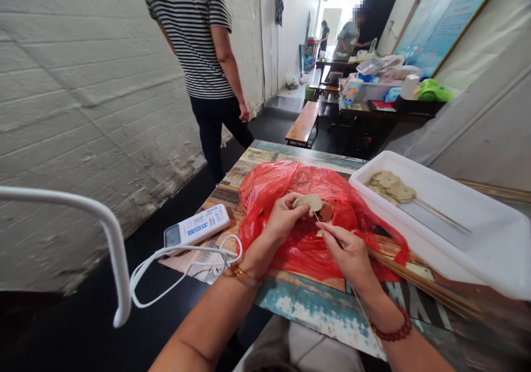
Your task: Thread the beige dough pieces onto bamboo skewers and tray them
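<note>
Between the thumb and fingers of my left hand [286, 217] is a thin, round, greyish-tan food slice [310, 201]. My right hand [344, 244] pinches a thin wooden skewer [362, 305], whose upper end meets the lower edge of the slice; whether it has pierced the slice I cannot tell. Both hands are over a crumpled red plastic bag [277, 181], open in the middle, with more slices partly showing inside. On the right, a white plastic tub [477, 256] holds several skewered slices [390, 186]. A bundle of bare skewers [431, 289] lies by my right wrist.
A white power bank [199, 227] with a looped white cable [166, 300] lies at the table's left edge. A person in a striped shirt [197, 34] walks beside the left wall. Beyond stand a bench [304, 123], a cluttered table [373, 106] and other people.
</note>
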Tool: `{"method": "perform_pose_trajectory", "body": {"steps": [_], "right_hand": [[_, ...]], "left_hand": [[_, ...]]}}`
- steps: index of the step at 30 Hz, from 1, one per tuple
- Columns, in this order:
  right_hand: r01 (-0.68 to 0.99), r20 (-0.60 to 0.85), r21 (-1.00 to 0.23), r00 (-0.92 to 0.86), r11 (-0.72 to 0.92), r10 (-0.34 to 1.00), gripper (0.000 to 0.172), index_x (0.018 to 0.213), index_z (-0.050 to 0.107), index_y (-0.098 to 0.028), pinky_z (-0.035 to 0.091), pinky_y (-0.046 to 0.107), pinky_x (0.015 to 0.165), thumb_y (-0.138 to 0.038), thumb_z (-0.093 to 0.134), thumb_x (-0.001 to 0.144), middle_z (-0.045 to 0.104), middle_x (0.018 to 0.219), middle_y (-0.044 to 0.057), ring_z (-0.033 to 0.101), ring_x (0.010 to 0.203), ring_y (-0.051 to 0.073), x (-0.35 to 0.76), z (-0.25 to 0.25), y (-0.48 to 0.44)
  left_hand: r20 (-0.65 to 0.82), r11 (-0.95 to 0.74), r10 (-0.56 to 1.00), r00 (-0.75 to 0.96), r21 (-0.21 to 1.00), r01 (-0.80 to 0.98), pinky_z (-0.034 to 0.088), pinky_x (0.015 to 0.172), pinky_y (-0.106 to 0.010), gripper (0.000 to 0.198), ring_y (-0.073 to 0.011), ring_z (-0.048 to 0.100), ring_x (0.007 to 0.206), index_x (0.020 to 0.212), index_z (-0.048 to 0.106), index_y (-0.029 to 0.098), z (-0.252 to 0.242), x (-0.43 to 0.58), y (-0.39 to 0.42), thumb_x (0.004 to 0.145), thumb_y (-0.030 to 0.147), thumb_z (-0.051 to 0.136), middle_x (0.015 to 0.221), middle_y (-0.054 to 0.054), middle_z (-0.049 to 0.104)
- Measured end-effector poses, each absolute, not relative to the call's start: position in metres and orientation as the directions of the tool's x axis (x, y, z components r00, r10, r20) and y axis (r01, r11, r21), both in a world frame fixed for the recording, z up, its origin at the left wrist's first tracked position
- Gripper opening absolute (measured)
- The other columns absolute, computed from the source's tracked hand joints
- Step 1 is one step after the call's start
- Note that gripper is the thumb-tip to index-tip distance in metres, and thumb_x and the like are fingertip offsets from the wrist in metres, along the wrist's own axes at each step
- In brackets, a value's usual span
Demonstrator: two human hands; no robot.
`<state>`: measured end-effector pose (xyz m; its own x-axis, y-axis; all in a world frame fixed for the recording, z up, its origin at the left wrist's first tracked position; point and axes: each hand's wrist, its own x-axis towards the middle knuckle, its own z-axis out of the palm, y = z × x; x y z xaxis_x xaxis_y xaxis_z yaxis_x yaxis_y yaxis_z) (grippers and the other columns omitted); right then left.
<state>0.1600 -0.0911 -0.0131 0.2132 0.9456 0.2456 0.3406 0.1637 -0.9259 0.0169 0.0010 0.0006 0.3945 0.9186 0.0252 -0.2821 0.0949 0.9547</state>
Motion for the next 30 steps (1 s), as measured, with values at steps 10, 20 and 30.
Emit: {"method": "perform_pose_trajectory", "body": {"steps": [10,20,30], "right_hand": [[0.345,0.240,-0.925,0.209,0.159,0.948,0.024,0.099,0.074,-0.023,0.054,0.037,0.081,-0.031,0.059,0.081,0.074,0.097,0.006,0.069,0.089,0.023,0.1604,-0.0134,-0.0908],[0.366,0.244,-0.918,0.216,0.153,0.945,0.024,0.097,0.075,-0.023,0.053,0.038,0.085,-0.030,0.058,0.081,0.074,0.100,0.006,0.069,0.092,0.023,0.1617,-0.0147,-0.0880],[0.344,0.264,-0.922,0.219,0.178,0.939,0.023,0.097,0.075,-0.025,0.054,0.038,0.084,-0.030,0.059,0.081,0.074,0.100,0.005,0.069,0.092,0.024,0.1626,-0.0182,-0.0865]], "left_hand": [[0.006,0.101,0.943,0.334,0.947,-0.304,0.041,0.058,-0.021,0.020,-0.0100,0.055,0.056,0.077,0.060,0.014,0.0085,0.0195,-0.0017,0.066,0.027,0.070,0.064,0.000,0.063],[0.138,-0.110,0.954,0.267,0.987,-0.118,0.044,0.064,-0.022,0.012,-0.0122,0.057,0.068,0.077,0.064,0.015,0.0036,0.0211,-0.0007,0.067,0.020,0.066,0.073,-0.001,0.063],[0.129,-0.095,0.939,0.318,0.988,-0.120,0.043,0.060,-0.022,0.014,-0.0119,0.056,0.062,0.077,0.063,0.015,0.0049,0.0213,-0.0006,0.070,0.027,0.066,0.066,-0.001,0.063]]}}
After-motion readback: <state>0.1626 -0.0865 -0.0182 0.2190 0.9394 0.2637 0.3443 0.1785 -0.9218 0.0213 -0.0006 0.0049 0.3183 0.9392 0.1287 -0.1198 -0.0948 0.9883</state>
